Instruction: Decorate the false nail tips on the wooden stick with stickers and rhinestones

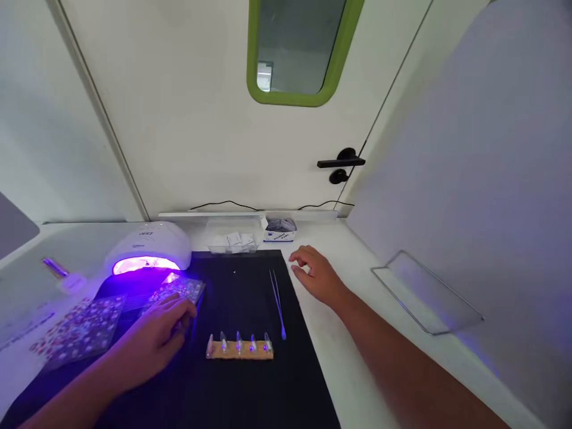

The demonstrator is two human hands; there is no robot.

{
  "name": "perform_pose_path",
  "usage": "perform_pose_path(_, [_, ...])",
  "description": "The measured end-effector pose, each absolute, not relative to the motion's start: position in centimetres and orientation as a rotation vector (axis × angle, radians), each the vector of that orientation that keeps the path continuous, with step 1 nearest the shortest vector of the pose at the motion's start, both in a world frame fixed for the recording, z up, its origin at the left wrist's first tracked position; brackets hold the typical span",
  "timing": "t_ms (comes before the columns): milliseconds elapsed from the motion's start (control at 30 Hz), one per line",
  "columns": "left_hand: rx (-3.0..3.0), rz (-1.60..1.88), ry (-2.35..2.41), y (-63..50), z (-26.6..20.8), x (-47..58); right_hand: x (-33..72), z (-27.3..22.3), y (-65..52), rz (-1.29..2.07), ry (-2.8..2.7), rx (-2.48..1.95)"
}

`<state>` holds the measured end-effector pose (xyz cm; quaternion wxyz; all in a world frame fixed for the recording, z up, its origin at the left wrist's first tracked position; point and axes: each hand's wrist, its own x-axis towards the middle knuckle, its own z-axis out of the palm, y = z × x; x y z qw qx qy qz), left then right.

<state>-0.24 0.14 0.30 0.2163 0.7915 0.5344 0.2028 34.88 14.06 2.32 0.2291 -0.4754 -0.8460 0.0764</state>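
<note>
On the left, my left hand (154,339) is over the near edge of a patterned sticker sheet (190,289). Its fingers are loosely curled, with a gap to the thumb; where the fingertips meet the sheet is partly hidden. My right hand (315,275) is over the white surface just beyond the black mat's right edge, its bent fingers and thumb apart and nothing between them. Tweezers (277,304) lie on the black mat (241,393) between the hands. Nearer me, a tan strip (241,353) bears several upright clear nail tips, some with small shiny spots.
A nail lamp (149,244) glows purple at the back left. A second patterned sheet (84,328) lies left of my arm. Behind the mat are a clear tray (232,238) of small packets and a box (280,229) of sachets. A wire frame (420,292) is at right.
</note>
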Motion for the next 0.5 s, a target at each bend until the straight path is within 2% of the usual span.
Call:
perform_pose_path(267, [2.198,0.526,1.501,0.2,0.5,0.0,33.5,5.9,20.2,-0.067,-2.09,-1.658])
perform_pose_path(500, [2.225,0.486,1.508,0.9,-0.2,-0.8,33.1,3.5,23.1,-0.278,-2.006,-1.753])
